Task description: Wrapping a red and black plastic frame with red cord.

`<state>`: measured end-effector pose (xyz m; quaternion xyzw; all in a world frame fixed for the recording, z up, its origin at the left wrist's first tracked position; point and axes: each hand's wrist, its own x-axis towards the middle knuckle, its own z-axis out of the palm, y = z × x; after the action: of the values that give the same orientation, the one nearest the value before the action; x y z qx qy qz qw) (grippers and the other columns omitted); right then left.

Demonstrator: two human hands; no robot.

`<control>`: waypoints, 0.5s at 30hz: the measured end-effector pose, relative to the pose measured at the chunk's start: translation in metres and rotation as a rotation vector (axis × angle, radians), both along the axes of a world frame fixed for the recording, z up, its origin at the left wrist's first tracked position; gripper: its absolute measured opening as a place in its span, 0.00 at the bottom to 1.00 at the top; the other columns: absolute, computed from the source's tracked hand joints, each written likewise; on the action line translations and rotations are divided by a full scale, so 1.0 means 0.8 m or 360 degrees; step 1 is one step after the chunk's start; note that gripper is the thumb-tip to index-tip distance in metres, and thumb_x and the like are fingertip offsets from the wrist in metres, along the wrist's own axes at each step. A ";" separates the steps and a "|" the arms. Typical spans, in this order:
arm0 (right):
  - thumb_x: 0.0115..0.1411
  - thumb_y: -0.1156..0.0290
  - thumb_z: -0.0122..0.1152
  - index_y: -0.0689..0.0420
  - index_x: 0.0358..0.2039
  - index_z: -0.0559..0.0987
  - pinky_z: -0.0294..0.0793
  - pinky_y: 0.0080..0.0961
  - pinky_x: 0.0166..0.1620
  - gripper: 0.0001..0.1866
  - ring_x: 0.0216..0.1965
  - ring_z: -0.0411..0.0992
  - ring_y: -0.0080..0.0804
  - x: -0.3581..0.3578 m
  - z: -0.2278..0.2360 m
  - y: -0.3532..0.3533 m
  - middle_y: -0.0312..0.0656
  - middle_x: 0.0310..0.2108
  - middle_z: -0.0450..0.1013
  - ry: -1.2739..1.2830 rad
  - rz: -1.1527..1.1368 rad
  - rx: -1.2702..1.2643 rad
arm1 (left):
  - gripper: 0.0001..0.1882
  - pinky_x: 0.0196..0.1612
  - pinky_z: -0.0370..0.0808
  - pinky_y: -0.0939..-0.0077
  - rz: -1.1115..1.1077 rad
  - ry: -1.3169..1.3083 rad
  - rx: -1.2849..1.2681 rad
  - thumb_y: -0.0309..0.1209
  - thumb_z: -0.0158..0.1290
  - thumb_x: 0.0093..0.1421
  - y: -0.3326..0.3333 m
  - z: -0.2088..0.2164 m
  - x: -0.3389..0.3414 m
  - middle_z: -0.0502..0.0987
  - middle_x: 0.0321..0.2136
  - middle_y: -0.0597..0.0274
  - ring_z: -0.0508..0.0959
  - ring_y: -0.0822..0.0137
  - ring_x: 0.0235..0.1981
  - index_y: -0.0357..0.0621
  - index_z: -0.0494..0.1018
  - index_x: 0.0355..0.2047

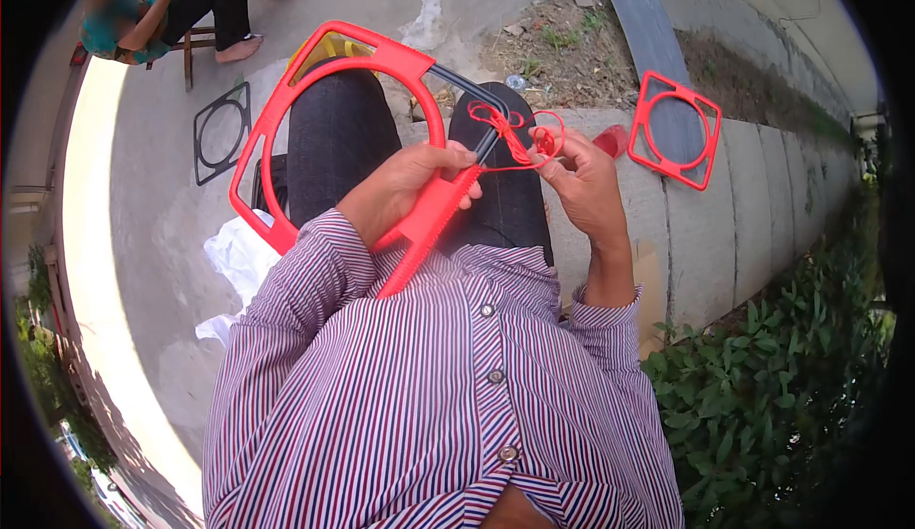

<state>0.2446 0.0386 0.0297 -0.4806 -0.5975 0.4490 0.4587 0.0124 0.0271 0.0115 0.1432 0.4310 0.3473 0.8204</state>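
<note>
A red plastic frame [402, 59] with a large round opening rests across my lap, tilted. Along its right side sits a bent black rod [483, 92], part of it covered by my fingers. My left hand [426, 172] is closed round the red edge and the rod, thumb on top. Thin red cord [512, 140] is looped and bunched about the rod, with one strand running rightward. To the right, my right hand [583, 181] pinches a loop of this cord between thumb and fingers.
Another red frame [713, 138] lies at the right on concrete slabs, and a black one [197, 138] at the left. White cloth or plastic [243, 260] lies beside my left thigh. Another person [143, 29] sits at the upper left. Leafy bushes [753, 396] grow at the lower right.
</note>
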 end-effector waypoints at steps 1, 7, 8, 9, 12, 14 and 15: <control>0.55 0.70 0.63 0.63 0.33 0.80 0.69 0.23 0.43 0.09 0.40 0.70 0.25 0.029 0.003 -0.008 0.43 0.45 0.73 -0.0131 0.0311 -0.0068 | 0.06 0.20 0.81 0.69 0.0029 -0.0018 0.0012 0.24 0.54 0.56 0.001 0.000 -0.001 0.74 0.22 0.53 0.80 0.60 0.20 0.35 0.68 0.31; 0.65 0.61 0.50 0.56 0.31 0.68 0.67 0.32 0.43 0.12 0.24 0.66 0.26 0.122 -0.009 -0.077 0.38 0.20 0.64 0.1651 0.0342 -0.0200 | 0.06 0.19 0.81 0.68 0.0156 -0.0062 -0.0011 0.23 0.53 0.55 0.005 0.007 -0.005 0.73 0.22 0.55 0.80 0.60 0.20 0.34 0.68 0.30; 0.65 0.62 0.49 0.55 0.30 0.66 0.68 0.32 0.40 0.11 0.18 0.62 0.24 0.131 -0.011 -0.088 0.34 0.14 0.59 0.1917 0.0374 -0.0252 | 0.06 0.19 0.81 0.68 0.0173 -0.0063 -0.0010 0.23 0.53 0.55 0.006 0.005 -0.007 0.73 0.22 0.55 0.80 0.60 0.20 0.34 0.68 0.30; 0.65 0.62 0.49 0.55 0.30 0.66 0.68 0.32 0.40 0.11 0.18 0.62 0.24 0.133 -0.014 -0.100 0.34 0.14 0.59 0.1915 0.0378 -0.0258 | 0.07 0.19 0.81 0.68 0.0169 -0.0083 -0.0008 0.24 0.54 0.56 0.006 0.006 -0.007 0.73 0.21 0.55 0.80 0.60 0.19 0.34 0.68 0.31; 0.65 0.64 0.51 0.57 0.32 0.69 0.64 0.27 0.31 0.10 0.12 0.51 0.19 0.124 -0.042 -0.127 0.28 0.11 0.53 0.1392 0.0206 -0.0815 | 0.10 0.20 0.80 0.69 0.0153 -0.0134 0.0024 0.27 0.55 0.57 0.005 0.004 -0.010 0.74 0.22 0.53 0.79 0.60 0.20 0.34 0.68 0.33; 0.64 0.65 0.52 0.58 0.33 0.70 0.62 0.25 0.29 0.10 0.12 0.51 0.17 0.094 -0.056 -0.142 0.28 0.12 0.54 0.1226 0.0209 -0.0992 | 0.12 0.21 0.80 0.71 0.0140 -0.0179 0.0051 0.30 0.56 0.57 0.008 0.007 -0.012 0.74 0.23 0.50 0.79 0.60 0.21 0.35 0.67 0.35; 0.64 0.65 0.53 0.59 0.33 0.70 0.61 0.23 0.27 0.10 0.12 0.50 0.16 0.085 -0.062 -0.149 0.28 0.12 0.54 0.1104 0.0363 -0.1109 | 0.13 0.20 0.80 0.71 0.0171 -0.0149 0.0014 0.31 0.56 0.57 0.010 0.015 -0.015 0.74 0.23 0.50 0.79 0.60 0.21 0.34 0.67 0.35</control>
<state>0.3125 -0.0806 -0.0199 -0.3595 -0.2732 0.8023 0.3904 0.0007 0.0350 0.0235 0.1070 0.3978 0.3991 0.8192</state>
